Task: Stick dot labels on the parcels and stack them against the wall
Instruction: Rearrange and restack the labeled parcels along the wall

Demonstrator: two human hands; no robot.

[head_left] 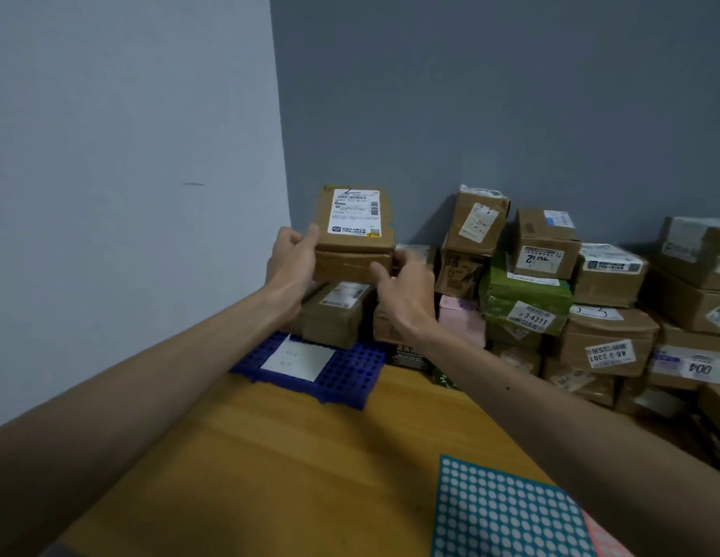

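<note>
Brown cardboard parcel [352, 255] with a white shipping label [356, 213] on top is between my 2 hands, close to the corner of the grey wall [470, 94], above a smaller box [334, 315]. My left hand [292, 261] grasps its left end, thumb on the top edge; my right hand [406, 291] grasps its right end. To the right, other parcels [607, 275] are piled against the wall, a green one [523, 291] among them. A blue perforated tray [350, 375] lies on the wooden table [269, 456] between my forearms. The teal dot sheet [503, 516] lies near me, at right.
</note>
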